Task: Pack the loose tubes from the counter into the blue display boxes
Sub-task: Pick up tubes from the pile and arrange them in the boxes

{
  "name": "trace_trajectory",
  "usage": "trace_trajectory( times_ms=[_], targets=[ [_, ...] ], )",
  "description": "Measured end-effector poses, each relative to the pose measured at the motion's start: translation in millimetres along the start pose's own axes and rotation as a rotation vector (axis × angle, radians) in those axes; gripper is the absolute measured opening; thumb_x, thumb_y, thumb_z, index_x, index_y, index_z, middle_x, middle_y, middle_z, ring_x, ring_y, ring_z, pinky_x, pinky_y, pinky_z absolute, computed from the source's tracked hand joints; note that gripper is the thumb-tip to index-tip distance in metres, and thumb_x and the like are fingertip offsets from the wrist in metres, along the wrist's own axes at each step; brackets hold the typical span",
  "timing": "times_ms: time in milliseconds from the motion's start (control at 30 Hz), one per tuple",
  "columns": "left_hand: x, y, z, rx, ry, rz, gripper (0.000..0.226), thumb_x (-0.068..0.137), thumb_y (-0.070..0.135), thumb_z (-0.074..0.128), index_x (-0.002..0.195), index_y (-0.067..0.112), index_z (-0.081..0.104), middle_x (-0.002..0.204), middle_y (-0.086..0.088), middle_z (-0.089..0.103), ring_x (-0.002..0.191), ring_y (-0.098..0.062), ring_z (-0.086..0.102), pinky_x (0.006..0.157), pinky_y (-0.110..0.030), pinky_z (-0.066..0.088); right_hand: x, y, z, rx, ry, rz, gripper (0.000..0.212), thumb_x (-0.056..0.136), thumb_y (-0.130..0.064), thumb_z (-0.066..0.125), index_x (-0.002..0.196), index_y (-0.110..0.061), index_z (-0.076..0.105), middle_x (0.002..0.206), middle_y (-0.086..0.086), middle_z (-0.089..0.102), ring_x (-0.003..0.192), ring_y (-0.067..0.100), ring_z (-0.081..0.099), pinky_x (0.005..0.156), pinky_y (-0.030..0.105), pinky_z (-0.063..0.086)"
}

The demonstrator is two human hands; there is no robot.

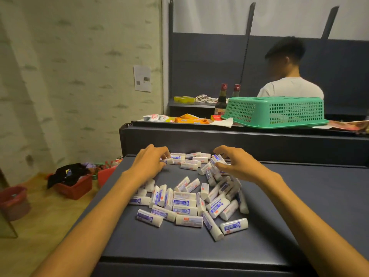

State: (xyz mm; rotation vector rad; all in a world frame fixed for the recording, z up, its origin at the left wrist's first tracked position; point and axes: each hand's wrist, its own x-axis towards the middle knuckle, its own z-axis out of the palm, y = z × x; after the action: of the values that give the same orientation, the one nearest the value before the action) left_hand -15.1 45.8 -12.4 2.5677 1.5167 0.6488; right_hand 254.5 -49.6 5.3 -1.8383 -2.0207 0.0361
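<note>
Two bare arms reach over the dark counter (pixel 299 196), where many small white tubes (pixel 189 200) lie in a loose heap, and the left hand (pixel 148 161) and right hand (pixel 237 163) curl their fingers around tubes at the far side.

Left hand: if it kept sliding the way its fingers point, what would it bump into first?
Probably the far row of tubes. The left hand points right, along the counter, fingertips already at the nearest tube. Depth is hard to judge.
</note>
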Motion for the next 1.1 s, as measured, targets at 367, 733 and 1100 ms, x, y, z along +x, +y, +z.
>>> trace_trajectory(
  times_ms=[367, 733, 1100],
  targets=[
    [-1, 34, -16, -0.408, 0.049, 0.134, 0.032, 0.072, 0.012, 0.083, 0.094, 0.024, 0.063, 0.094, 0.008, 0.067, 0.086, -0.008, 0.063, 0.076, -0.024, 0.052, 15, 34, 1, -0.017, -0.014, 0.048, 0.033, 0.095, -0.018, 0.053, 0.128, -0.021, 0.054, 0.128, -0.001, 0.061, 0.109, 0.019, 0.060, 0.091, 0.038, 0.052],
    [5, 52, 0, -0.394, 0.178, 0.308, 0.029, 0.079, 0.014, 0.077, 0.107, 0.017, 0.073, 0.104, 0.003, 0.069, 0.090, -0.006, 0.062, 0.074, -0.009, 0.046, 47, 28, 10, -0.116, -0.090, 0.060, 0.039, 0.094, -0.027, 0.056, 0.132, -0.017, 0.054, 0.128, 0.004, 0.058, 0.110, 0.022, 0.057, 0.088, 0.036, 0.050],
    [5, 41, 1, -0.375, 0.185, 0.347, 0.031, 0.078, 0.014, 0.077, 0.108, 0.014, 0.072, 0.103, 0.002, 0.070, 0.091, -0.005, 0.063, 0.076, -0.009, 0.048, 65, 23, 18, -0.071, -0.362, 0.184, 0.072, 0.083, -0.033, 0.068, 0.146, -0.031, 0.033, 0.141, 0.009, 0.036, 0.125, 0.027, 0.045, 0.102, 0.038, 0.045]
  ],
)
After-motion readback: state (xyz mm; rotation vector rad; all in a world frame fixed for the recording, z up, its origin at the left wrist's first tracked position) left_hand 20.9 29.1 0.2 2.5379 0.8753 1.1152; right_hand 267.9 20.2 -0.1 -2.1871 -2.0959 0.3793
